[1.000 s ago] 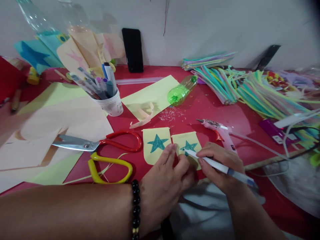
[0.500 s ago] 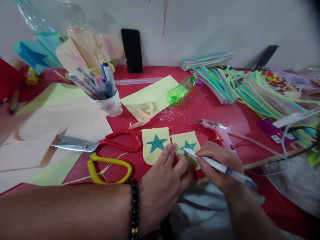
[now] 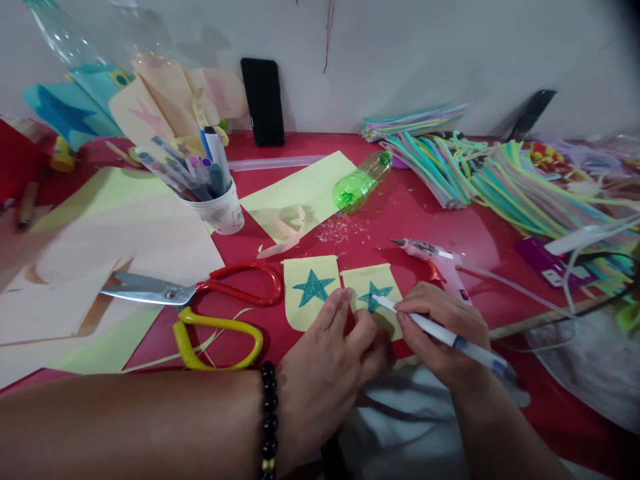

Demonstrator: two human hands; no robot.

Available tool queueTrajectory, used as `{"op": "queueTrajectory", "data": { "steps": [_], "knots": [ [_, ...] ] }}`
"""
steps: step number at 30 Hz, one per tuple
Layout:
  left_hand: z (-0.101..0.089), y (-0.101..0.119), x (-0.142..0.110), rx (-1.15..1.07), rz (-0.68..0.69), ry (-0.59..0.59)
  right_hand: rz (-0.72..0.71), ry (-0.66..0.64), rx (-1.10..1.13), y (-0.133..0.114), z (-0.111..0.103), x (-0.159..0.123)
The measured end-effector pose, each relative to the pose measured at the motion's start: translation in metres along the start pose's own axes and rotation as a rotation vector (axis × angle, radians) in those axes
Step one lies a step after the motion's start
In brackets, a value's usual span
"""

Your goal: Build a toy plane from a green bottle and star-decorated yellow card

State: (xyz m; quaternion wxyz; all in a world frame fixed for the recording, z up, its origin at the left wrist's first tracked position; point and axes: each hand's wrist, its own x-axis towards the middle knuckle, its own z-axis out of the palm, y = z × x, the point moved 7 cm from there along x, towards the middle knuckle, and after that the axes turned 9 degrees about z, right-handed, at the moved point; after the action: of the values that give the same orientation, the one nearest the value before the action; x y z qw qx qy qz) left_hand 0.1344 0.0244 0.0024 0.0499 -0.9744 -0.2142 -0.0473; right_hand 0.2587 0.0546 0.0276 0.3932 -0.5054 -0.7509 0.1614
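Note:
In my right hand, closed in a writing grip, is a white marker. Its tip touches a green star drawn on a small yellow paper piece. My left hand, with a black bead bracelet on the wrist, holds that piece at its lower left, two fingers lying forward and the others bent; the thumb's grip is partly hidden. Left of it lies a similar yellow paper piece with a filled-in green star and a rounded bottom edge, close to my left fingertips.
Large scissors with red and yellow handles lie open on the left. Behind stand a cup of markers and a phone. A green bottle piece, pink glue gun with cord, and pipe cleaners lie around the red table.
The marker tip has shifted slightly to the right over the star, my right hand moving with it. My left hand stays on the paper.

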Motion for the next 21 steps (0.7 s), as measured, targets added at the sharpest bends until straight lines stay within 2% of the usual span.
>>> {"op": "queueTrajectory", "data": {
  "steps": [4, 9, 14, 19, 21],
  "knots": [
    [0.0001, 0.0003, 0.0008, 0.002, 0.0, -0.011, -0.025, -0.061, 0.037, -0.0009, 0.0036, -0.002],
    [0.0009, 0.0006, 0.0006, 0.014, 0.006, 0.001, 0.016, 0.01, 0.012, 0.0028, 0.001, -0.0018],
    [0.0002, 0.0005, -0.0004, 0.012, 0.002, -0.006, -0.016, -0.051, 0.0, -0.0007, 0.0049, -0.0013],
    [-0.0023, 0.0012, -0.0001, -0.004, 0.012, -0.001, 0.028, 0.035, -0.022, 0.0018, -0.0015, -0.0018],
    [-0.0019, 0.0011, -0.0001, -0.007, 0.011, -0.003, 0.01, 0.027, 0.012, 0.0004, -0.0012, -0.0018]
  ]
}}
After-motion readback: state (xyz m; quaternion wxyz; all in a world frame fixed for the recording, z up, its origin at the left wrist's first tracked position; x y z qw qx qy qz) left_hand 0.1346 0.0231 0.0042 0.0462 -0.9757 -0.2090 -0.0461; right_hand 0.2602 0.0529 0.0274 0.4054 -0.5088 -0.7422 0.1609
